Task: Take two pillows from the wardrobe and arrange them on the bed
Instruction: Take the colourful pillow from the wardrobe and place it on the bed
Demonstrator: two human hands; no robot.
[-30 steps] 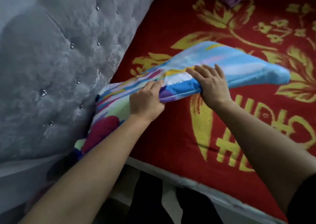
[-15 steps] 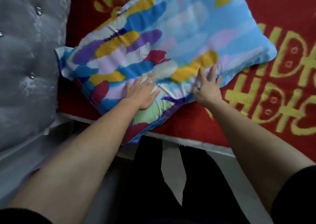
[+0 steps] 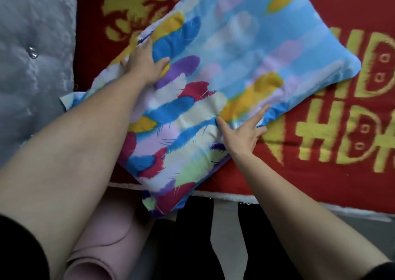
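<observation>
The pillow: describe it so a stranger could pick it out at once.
Start at the red bedspread with yellow lettering beside the grey tufted headboard. Lying askew on it, one corner overhanging the bed's near edge, is the soft rectangular pillow. Its light blue cover with multicoloured feather shapes sets it apart.

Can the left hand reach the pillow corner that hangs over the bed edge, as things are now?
Probably yes. The left hand lies flat on the pillow near the headboard. Nothing lies between it and the overhanging corner, which hangs beside the left forearm.
</observation>
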